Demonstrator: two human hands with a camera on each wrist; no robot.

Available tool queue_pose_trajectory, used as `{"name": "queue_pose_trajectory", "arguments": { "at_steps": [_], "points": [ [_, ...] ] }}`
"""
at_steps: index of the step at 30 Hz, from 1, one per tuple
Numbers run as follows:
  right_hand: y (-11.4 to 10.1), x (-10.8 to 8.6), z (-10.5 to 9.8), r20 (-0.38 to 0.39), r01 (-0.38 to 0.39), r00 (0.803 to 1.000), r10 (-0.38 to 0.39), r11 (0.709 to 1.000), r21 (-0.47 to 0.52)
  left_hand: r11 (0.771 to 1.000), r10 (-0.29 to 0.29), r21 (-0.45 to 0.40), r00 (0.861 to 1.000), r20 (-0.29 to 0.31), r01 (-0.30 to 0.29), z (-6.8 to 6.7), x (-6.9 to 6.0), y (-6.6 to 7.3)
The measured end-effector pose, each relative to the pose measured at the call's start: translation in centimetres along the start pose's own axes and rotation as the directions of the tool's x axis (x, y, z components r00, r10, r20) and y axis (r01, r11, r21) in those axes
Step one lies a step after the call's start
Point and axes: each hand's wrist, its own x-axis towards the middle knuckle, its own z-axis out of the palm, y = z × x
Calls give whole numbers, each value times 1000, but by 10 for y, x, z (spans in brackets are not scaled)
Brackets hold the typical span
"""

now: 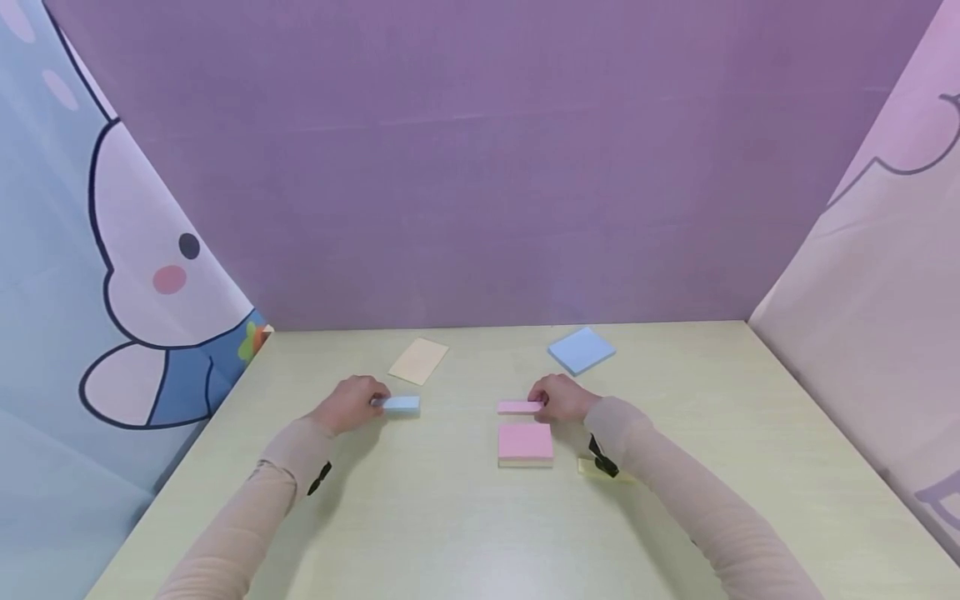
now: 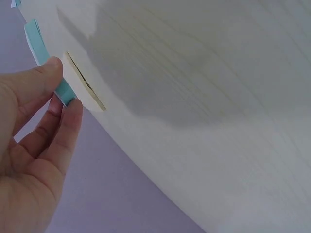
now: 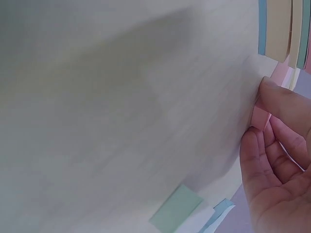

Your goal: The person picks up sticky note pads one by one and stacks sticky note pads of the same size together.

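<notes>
Left arm: sleeved, extended forward and inward from lower left. Left hand: thumb opposed to fingers, narrow pinch on the left end of a light-blue pad, its free end pointing right; cream pad just beyond. Pink strip: near table centre, behind a thick pink block, right end held. Right hand: narrow thumb-and-finger pinch on that end. Right arm: sleeved, extended forward and inward from lower right, passing over a yellow pad.
</notes>
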Motion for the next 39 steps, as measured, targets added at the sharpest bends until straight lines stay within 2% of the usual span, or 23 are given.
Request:
{"name": "queue_pose_trajectory", "arguments": {
  "at_steps": [15, 23, 30, 39],
  "points": [
    [-2, -1, -1, 9, -29, 1000, 29, 999, 15, 999, -14, -41, 1000, 23, 15, 6, 7, 18],
    [-3, -1, -2, 20, -55, 998, 55, 998, 43, 999, 10, -41, 1000, 22, -9, 8, 18, 29],
    [-3, -1, -2, 13, -55, 998, 55, 998, 31, 999, 21, -48, 999, 36, -20, 13, 26, 37],
    [-6, -3, -2, 7, -56, 998, 56, 998, 29, 995, 85, -61, 996, 22, -84, 16, 36, 52]
  ]
}}
